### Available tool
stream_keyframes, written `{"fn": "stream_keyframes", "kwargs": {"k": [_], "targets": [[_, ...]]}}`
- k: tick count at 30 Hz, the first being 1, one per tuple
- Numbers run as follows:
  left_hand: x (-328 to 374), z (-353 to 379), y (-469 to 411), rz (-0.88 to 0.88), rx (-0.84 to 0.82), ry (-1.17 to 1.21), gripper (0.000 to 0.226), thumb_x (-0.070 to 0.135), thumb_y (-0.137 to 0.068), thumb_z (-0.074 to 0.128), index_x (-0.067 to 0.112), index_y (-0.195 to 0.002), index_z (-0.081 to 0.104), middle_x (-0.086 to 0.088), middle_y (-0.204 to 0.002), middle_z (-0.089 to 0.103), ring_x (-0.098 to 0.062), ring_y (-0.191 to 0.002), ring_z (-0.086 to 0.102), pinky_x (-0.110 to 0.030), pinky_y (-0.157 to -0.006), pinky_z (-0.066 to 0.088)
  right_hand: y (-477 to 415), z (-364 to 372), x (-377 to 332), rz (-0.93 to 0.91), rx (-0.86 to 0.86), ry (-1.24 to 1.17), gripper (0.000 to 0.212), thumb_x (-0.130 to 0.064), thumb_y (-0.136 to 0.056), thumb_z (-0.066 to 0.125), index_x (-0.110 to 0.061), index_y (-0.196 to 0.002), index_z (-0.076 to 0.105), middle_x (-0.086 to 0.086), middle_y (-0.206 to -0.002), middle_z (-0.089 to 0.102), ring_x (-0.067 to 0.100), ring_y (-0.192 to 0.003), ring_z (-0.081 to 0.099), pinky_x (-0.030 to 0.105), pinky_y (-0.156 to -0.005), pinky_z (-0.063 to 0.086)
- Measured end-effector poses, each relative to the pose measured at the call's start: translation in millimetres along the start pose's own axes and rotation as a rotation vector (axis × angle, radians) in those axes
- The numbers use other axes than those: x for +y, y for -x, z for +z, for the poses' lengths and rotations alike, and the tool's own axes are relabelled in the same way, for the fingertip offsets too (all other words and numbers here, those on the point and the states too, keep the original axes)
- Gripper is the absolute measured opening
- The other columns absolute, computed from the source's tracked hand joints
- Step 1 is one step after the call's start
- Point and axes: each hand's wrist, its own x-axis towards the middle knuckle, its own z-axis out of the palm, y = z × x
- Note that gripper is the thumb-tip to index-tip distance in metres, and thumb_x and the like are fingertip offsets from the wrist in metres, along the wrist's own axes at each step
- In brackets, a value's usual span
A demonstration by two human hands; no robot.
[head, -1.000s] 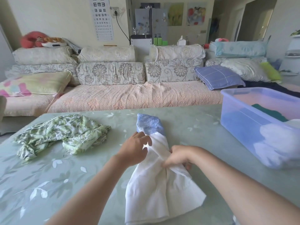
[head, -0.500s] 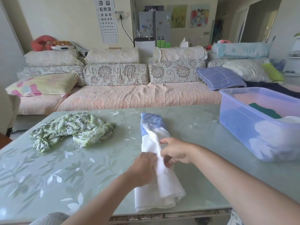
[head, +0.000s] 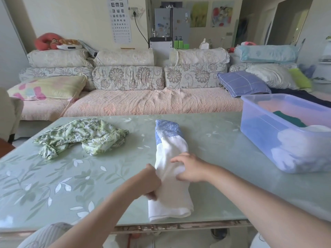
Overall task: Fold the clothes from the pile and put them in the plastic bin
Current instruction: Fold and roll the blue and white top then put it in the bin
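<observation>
Near the front edge of the table [head: 223, 145], a white and blue garment [head: 170, 158] lies folded into a long narrow strip, its white end almost at that edge and its blue end pointing toward the far edge. That is where I see the risk: the white hem sits so close to the front edge that a pull toward the person could drag it over and let the layers spill open. The cloth looks thin and slippery on the glossy top, so the lengthwise fold may also slide apart if it is lifted from one side only.

The left hand [head: 148, 181] is closed in a pinch on the strip's left edge, about halfway along the white part. The right hand [head: 188, 167] rests on top of the cloth just beyond it, fingers spread and curved, pressing rather than gripping as far as I can tell. So the garment lies directly under and between both hands.

The plastic bin [head: 268, 129] stands at the table's right edge, well apart from the strip, with folded pieces already inside. A green leaf-print garment [head: 80, 135] lies crumpled toward the far left corner, untouched, so more folding remains.
</observation>
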Motion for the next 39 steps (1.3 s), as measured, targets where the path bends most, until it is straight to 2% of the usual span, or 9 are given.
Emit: {"fn": "stream_keyframes", "kwargs": {"k": [5,10,13,18,21,25,28,32,39], "targets": [[-3.6,-24.3,14.7,0.014,-0.293,-0.422,0.07,0.042,-0.086,0.061,0.014,-0.137,0.021,0.005,-0.066,0.064,-0.014,-0.047,0.052,-0.024,-0.05,0.038,4.1,11.2,-1.3,-0.057,-0.17,0.217,0.077,-0.048,-0.079,0.075,-0.039,-0.147,0.041,-0.006,-0.158,0.027,0.015,-0.148,0.019,0.031,-0.118,0.026],[-3.6,-21.1,-29.2,0.448,0.291,-0.369,0.043,0.038,-0.091,0.056,0.022,-0.126,0.039,0.0,-0.107,0.06,-0.022,-0.099,0.057,-0.031,-0.078,0.042,-3.9,12.8,-4.2,-0.086,-0.165,0.272,0.085,-0.055,-0.073,0.076,-0.045,-0.147,0.036,-0.011,-0.159,0.022,0.016,-0.148,0.018,0.032,-0.117,0.026],[0.5,-9.0,-57.2,0.79,0.379,-0.449,0.039,0.026,-0.098,0.045,0.026,-0.137,0.047,0.004,-0.142,0.047,-0.018,-0.134,0.038,-0.035,-0.104,0.037,-10.5,16.4,-6.1,-0.106,-0.176,0.291,0.089,-0.063,-0.066,0.078,-0.045,-0.144,0.04,-0.013,-0.153,0.03,0.016,-0.143,0.024,0.035,-0.114,0.032],[-16.5,-11.0,-94.9,0.459,0.064,-0.776,0.064,0.042,-0.1,0.034,0.036,-0.155,0.002,0.013,-0.163,-0.006,-0.015,-0.15,-0.004,-0.045,-0.121,0.008,-32.2,-1.5,1.9,-0.078,-0.059,-0.02,0.046,-0.04,-0.079,0.078,-0.035,-0.123,0.066,-0.012,-0.114,0.062,0.009,-0.109,0.058,0.02,-0.089,0.045],[-9.8,-29.9,-100.4,0.355,-0.103,-0.687,0.074,0.037,-0.089,0.054,0.041,-0.153,0.016,0.015,-0.162,0.003,-0.017,-0.149,0.001,-0.044,-0.119,0.014,-54.7,-10.8,18.7,-0.038,0.213,0.028,0.033,-0.03,-0.084,0.069,-0.032,-0.117,0.067,-0.013,-0.115,0.059,0.012,-0.113,0.055,0.023,-0.09,0.042],[13.0,-39.4,-107.8,0.445,0.325,-0.876,0.034,0.026,-0.09,0.049,0.028,-0.122,0.061,0.0,-0.145,0.038,-0.021,-0.133,0.031,-0.036,-0.107,0.027,-85.2,-10.4,31.4,-0.085,0.22,0.263,0.07,-0.043,-0.082,0.069,-0.032,-0.146,0.042,-0.002,-0.16,0.026,0.019,-0.147,0.024,0.037,-0.117,0.024],[27.0,-28.0,-128.0,0.663,0.647,-0.583,0.026,0.022,-0.096,0.037,0.016,-0.109,0.058,-0.003,-0.118,0.055,-0.025,-0.112,0.048,-0.035,-0.094,0.039,-103.0,0.5,30.7,-0.087,0.063,0.342,0.097,-0.061,-0.083,0.063,-0.028,-0.158,0.012,-0.002,-0.167,-0.003,0.015,-0.153,-0.005,0.044,-0.122,0.008],[27.8,-17.2,-162.8,0.857,0.489,-0.451,0.048,0.026,-0.098,0.035,0.011,-0.144,0.04,-0.006,-0.149,0.042,-0.024,-0.14,0.034,-0.038,-0.113,0.03,-125.2,2.8,30.2,-0.091,0.009,0.378,0.123,-0.076,-0.066,0.067,-0.027,-0.158,0.002,-0.005,-0.165,-0.006,0.016,-0.152,-0.014,0.05,-0.122,0.002],[-18.0,-19.8,-194.6,0.536,0.253,-0.59,0.085,0.073,-0.087,0.017,0.027,-0.157,0.004,0.012,-0.164,-0.002,-0.004,-0.149,-0.005,-0.038,-0.122,0.005,-146.3,12.9,55.4,-0.035,-0.07,0.364,0.133,-0.097,-0.059,0.038,-0.025,-0.157,-0.016,-0.006,-0.164,-0.023,0.011,-0.149,-0.023,0.05,-0.122,-0.001]]}}
